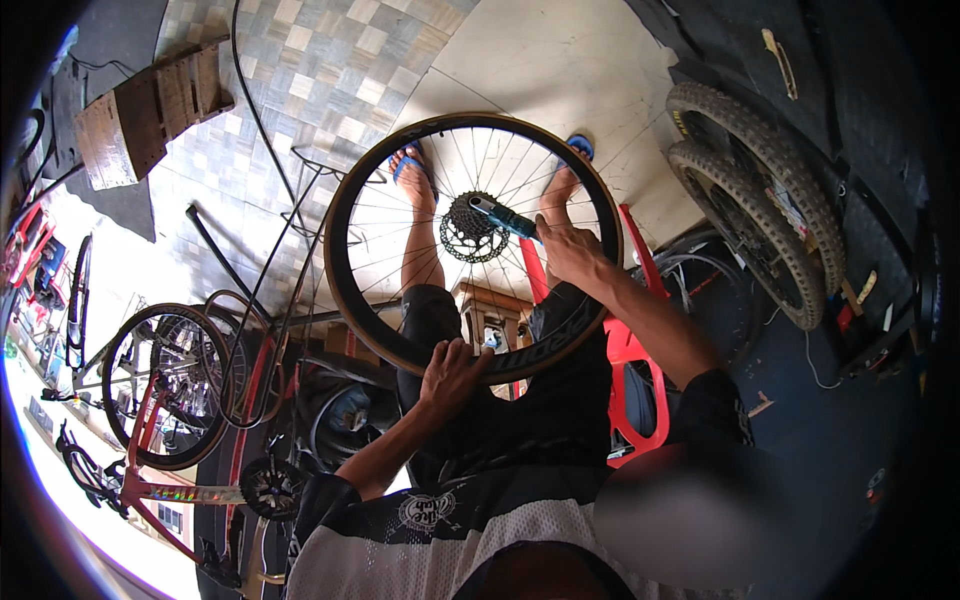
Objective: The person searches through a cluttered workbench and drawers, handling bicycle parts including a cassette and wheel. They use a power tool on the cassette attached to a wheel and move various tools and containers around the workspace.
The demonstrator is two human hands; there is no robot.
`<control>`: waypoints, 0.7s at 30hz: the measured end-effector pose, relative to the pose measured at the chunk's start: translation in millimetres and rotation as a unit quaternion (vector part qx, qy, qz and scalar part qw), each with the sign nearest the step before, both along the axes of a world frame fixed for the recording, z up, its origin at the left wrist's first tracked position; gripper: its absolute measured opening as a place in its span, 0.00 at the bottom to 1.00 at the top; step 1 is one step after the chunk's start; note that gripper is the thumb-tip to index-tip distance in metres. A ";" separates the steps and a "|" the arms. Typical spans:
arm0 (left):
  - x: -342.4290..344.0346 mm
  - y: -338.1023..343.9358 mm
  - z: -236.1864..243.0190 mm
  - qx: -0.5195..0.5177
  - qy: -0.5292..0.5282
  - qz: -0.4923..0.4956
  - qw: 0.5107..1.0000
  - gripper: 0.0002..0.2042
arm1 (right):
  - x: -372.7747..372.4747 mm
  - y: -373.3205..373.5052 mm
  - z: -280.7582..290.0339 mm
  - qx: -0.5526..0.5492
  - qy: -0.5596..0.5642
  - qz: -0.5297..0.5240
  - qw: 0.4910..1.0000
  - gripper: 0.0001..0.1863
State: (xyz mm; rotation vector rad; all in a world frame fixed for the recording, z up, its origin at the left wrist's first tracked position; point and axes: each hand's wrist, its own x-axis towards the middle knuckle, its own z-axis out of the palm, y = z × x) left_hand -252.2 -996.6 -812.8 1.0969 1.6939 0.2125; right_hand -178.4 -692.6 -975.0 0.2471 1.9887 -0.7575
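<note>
A bicycle wheel (337,235) with a deep black rim and a tan-edged tyre stands in front of my lap. My left hand (452,380) is closed around the rim and tyre at the near edge. At the hub are a dark cassette (460,215) and a perforated disc rotor (474,243). My right hand (572,252) is closed on the blue-and-black handle of a wrench-like tool (508,219), just right of the hub. The tool's dark head reaches over the cassette; whether it engages the hub is unclear.
Two knobby-tyred wheels (745,205) lean at the right. A red plastic chair (622,345) shows beneath me. To the left are a red bicycle (150,490), another spoked wheel (108,385) and a black metal stand (225,250). A wooden crate (150,115) lies at far left.
</note>
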 end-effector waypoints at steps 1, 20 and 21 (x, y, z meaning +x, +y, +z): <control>0.6 -0.6 -0.1 0.007 -0.001 0.004 1.000 0.22 | -0.1 0.9 -2.7 0.007 -0.006 0.013 1.000 0.34; 2.9 -2.6 -0.6 0.011 0.012 -0.006 1.000 0.21 | 10.7 -3.8 -16.9 0.129 0.037 0.139 0.981 0.44; 2.8 -2.3 0.3 0.010 0.011 -0.005 1.000 0.21 | 11.0 5.0 -27.2 0.114 0.024 0.147 0.982 0.43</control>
